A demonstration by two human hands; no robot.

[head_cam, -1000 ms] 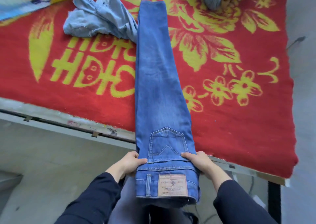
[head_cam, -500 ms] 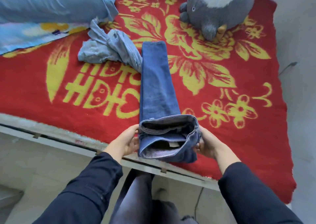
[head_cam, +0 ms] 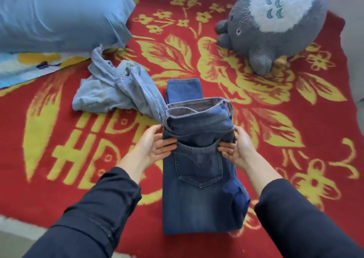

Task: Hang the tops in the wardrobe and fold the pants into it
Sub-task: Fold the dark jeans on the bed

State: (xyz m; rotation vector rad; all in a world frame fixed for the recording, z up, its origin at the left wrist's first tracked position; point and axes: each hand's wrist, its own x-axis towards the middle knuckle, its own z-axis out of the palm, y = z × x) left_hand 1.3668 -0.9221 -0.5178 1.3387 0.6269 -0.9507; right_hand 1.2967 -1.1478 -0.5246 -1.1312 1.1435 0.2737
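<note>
1. Handling properties. The jeans (head_cam: pixel 199 202) are dark blue denim. I judge them moderately heavy for a garment, soft enough to bend but stiff enough to hold a crease, and not slippery or fragile. The waistband (head_cam: pixel 197 108) is the thickest part and is likely to spring open unless I press it flat.

2. Grip points. I take the jeans by their two long side edges, level with the top of the back pocket (head_cam: pixel 199 167), where the stacked layers can be pinched together. A grip at one edge only would, in my judgement, let the layers slide apart.

3. Hand state. My left hand (head_cam: pixel 153 149) grasps the left edge and my right hand (head_cam: pixel 239 149) grasps the right edge. On each hand the fingers (head_cam: pixel 167 146) lie over the top face of the denim and the thumb sits at the side, so both hands are closed on the cloth.

4. Position. The jeans lie on the bed, on the red blanket (head_cam: pixel 295 124), directly between my hands. They are doubled lengthwise, with the waistband turned over toward the far side. The leg hems (head_cam: pixel 184 86) show just beyond the waistband. The near end lies between my forearms.

5. Neighbouring item. A crumpled light denim garment (head_cam: pixel 110 92) lies to the far left, touching the waistband corner. The wardrobe is not in view.
</note>
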